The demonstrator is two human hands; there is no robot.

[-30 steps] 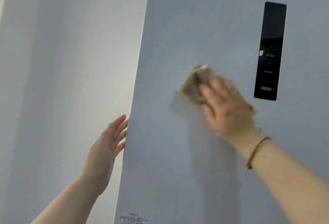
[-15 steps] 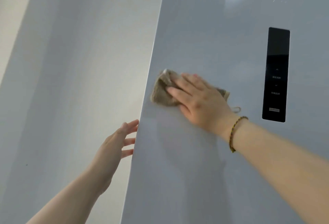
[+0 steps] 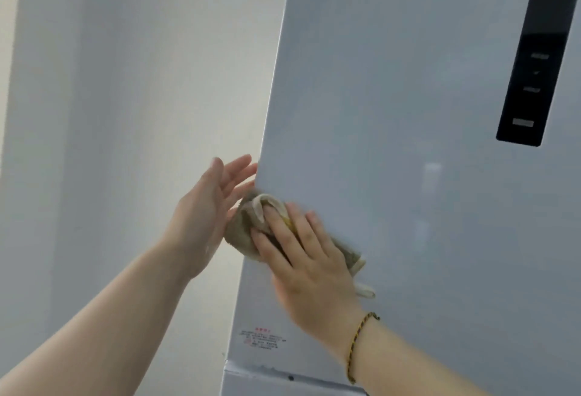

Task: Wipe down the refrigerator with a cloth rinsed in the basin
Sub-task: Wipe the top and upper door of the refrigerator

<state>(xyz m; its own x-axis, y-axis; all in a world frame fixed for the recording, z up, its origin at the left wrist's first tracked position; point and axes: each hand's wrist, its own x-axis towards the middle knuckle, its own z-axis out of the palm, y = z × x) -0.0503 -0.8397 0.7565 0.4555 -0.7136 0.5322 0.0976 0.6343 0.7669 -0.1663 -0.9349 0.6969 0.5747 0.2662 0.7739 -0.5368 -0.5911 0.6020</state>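
Across the right of the view stands the refrigerator, its pale grey door filling most of the frame beside a plain wall, with a black control panel high on the door and a small printed label low near the door's left edge. Against that edge the left hand rests flat with fingers spread and holding nothing, bracing the door. On the door face the right hand presses the brownish cloth flat, its fingers laid over the cloth rather than closed round it. A moment ago the cloth was higher and nearer the middle; it has swept down and left to the door's edge (just touching the left palm, it seems). Judging by that, the upper-left band is covered and lower strokes remain.
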